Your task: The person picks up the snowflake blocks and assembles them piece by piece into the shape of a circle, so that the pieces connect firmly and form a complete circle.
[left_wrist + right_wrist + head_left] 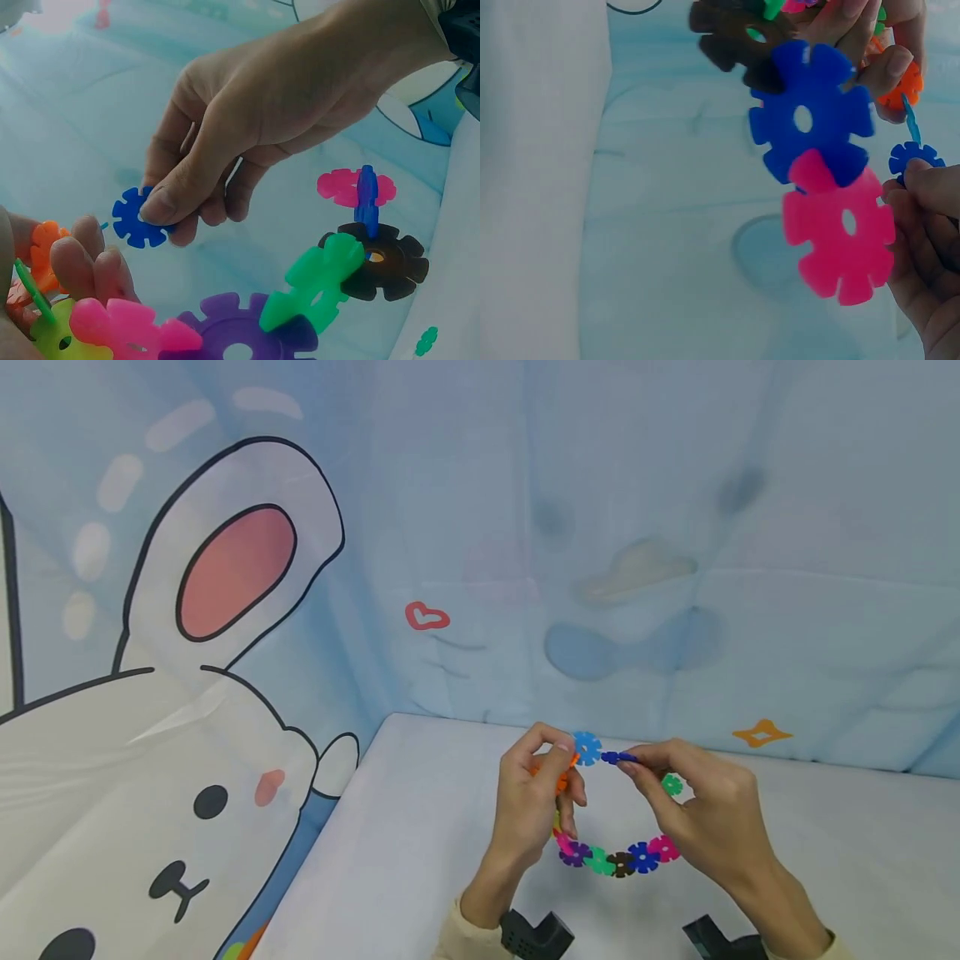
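Both hands hold a curved chain of snowflake-shaped plastic discs (621, 862) above the white table (405, 843). My left hand (562, 758) pinches the chain's upper left end at an orange disc (562, 779), next to a light blue disc (587, 748). My right hand (628, 764) pinches a dark blue disc (618, 757) edge-on beside that light blue one. In the left wrist view the right hand (161, 206) grips the dark blue disc (137, 219); purple, green and brown discs (379, 259) hang below. The right wrist view shows large blue (810, 112) and pink discs (840, 232) close up.
A blue fabric backdrop with a cartoon rabbit (187, 710) rises behind and to the left of the table. Black wrist camera mounts (536, 935) sit at the bottom edge. One small green disc (426, 340) lies on the table.
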Tool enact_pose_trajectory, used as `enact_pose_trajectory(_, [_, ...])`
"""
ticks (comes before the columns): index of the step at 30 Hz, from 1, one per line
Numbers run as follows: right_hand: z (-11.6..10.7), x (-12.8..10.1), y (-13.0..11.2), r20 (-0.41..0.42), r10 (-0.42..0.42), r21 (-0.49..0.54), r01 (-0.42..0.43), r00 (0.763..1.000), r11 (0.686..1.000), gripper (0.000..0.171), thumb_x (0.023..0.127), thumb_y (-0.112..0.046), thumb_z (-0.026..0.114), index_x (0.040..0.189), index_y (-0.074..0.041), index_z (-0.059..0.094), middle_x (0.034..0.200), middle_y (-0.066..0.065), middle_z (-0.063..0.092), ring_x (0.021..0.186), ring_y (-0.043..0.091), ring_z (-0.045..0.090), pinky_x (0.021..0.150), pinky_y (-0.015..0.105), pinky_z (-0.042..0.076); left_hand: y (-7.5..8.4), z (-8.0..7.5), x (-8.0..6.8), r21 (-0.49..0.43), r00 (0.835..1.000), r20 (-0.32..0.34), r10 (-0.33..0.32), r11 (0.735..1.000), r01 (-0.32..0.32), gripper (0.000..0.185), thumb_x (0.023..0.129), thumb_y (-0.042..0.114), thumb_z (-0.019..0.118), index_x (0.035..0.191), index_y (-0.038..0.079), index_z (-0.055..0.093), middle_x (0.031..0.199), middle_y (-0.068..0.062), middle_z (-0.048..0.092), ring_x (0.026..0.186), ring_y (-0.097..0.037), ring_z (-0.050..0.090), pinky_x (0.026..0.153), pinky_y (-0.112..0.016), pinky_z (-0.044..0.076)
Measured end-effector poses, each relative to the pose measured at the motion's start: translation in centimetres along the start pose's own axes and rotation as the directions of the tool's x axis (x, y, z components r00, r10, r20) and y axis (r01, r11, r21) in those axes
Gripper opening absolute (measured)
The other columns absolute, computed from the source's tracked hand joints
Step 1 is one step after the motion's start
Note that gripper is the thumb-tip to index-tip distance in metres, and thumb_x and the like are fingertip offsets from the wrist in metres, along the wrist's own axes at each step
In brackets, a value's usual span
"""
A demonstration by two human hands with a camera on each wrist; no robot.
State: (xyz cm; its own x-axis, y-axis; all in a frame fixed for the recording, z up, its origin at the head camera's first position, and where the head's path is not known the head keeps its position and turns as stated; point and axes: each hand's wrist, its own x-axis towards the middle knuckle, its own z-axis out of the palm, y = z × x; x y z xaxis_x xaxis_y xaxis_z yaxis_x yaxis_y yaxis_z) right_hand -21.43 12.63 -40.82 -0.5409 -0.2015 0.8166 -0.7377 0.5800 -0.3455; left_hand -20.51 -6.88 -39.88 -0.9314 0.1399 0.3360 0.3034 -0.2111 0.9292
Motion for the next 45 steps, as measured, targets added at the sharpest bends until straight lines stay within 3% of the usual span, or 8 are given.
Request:
enact_pose_trajectory(14, [-0.2,0.4,-1.1,-0.106,-0.163,-0.082,0.155,0.981,0.985,0.046,0.111,-0.038,0.056,0.09,-0.002,0.075,0.075,0.003,0.074,0.058,0.014,0.064,0.055,0.017,0.052,0.1,0.5,-0.6,0.156,0.995,0.094,0.045,0.986,-0.059,0.024,0.113,0.018,0.046,0.099,0.001,0.054,0.063,-0.031,0.055,0.033,-0.005,0.047,0.035,-0.022,0.045])
enact_pose_trajectory(18, [-0.1,0.1,-1.3,-0.108,-0.172,-0.094,0.162,0.979,0.982,0.006,0.091,-0.002,0.079,0.089,0.0,0.074,0.072,0.007,0.072,0.056,0.019,0.062,0.051,0.021,0.051,0.0,0.7,-0.7,0.154,0.993,0.101,0.061,0.985,-0.076,0.024,0.113,0.017,0.046,0.097,0.001,0.053,0.063,-0.031,0.055,0.034,-0.004,0.046,0.035,-0.022,0.045])
enact_pose_trajectory(22, [0.0,-0.1,-1.8,-0.056,-0.141,-0.133,0.132,0.988,0.982,0.025,0.07,0.016,0.083,0.089,0.002,0.074,0.074,0.009,0.073,0.059,0.022,0.067,0.053,0.024,0.055,-0.2,0.8,-0.6,0.161,0.991,0.111,0.073,0.983,-0.091,0.025,0.114,0.017,0.045,0.096,0.001,0.052,0.063,-0.031,0.054,0.034,-0.004,0.046,0.034,-0.024,0.046])
enact_pose_trajectory(27, [0.3,-0.2,-1.6,-0.055,-0.118,-0.131,0.11,0.991,0.985,0.003,0.092,-0.001,0.075,0.09,0.002,0.075,0.078,0.009,0.075,0.063,0.021,0.07,0.056,0.023,0.056,-0.6,0.5,-0.3,0.161,0.986,0.149,0.071,0.982,-0.095,0.025,0.114,0.015,0.041,0.096,0.0,0.049,0.061,-0.029,0.055,0.032,-0.006,0.047,0.032,-0.027,0.046])
enact_pose_trajectory(30, [0.2,-0.1,-0.8,-0.05,-0.106,-0.074,0.102,0.993,0.992,0.036,0.108,-0.031,0.063,0.095,-0.001,0.078,0.082,0.007,0.078,0.066,0.02,0.072,0.062,0.019,0.058,-0.9,0.3,0.0,0.156,0.987,0.16,0.031,0.986,-0.057,0.024,0.113,0.013,0.038,0.097,-0.002,0.048,0.062,-0.031,0.056,0.032,-0.009,0.047,0.034,-0.027,0.047])
enact_pose_trajectory(36, [-0.8,-0.4,2.9,0.122,0.067,-0.052,-0.061,0.99,0.997,0.03,0.09,-0.021,0.086,0.116,-0.008,0.078,0.088,0.0,0.08,0.069,0.016,0.075,0.068,0.012,0.057,-1.4,-0.5,0.5,0.078,0.996,0.077,-0.042,0.996,0.036,0.025,0.108,0.008,0.032,0.096,-0.01,0.044,0.07,-0.043,0.053,0.034,-0.006,0.048,0.039,-0.024,0.052])
enact_pose_trajectory(40, [-0.9,-1.5,6.5,0.278,0.28,-0.165,-0.242,0.919,0.956,0.036,0.088,-0.01,0.086,0.12,-0.002,0.074,0.095,0.013,0.079,0.078,0.029,0.077,0.068,0.038,0.065,-1.5,-1.1,0.7,0.048,0.998,0.035,-0.052,0.998,0.05,0.023,0.106,0.008,0.032,0.092,-0.006,0.044,0.07,-0.044,0.048,0.034,-0.005,0.047,0.04,-0.024,0.052])
enact_pose_trajectory(45, [0.7,-4.4,11.0,0.474,0.496,-0.29,-0.403,0.727,0.868,0.046,0.096,-0.018,0.077,0.135,0.004,0.065,0.126,0.035,0.066,0.109,0.053,0.067,0.084,0.067,0.059,-1.4,-1.3,0.8,0.053,0.998,0.019,-0.056,0.997,0.055,0.027,0.111,0.014,0.038,0.094,-0.005,0.048,0.058,-0.016,0.044,0.033,-0.005,0.041,0.038,-0.025,0.052])
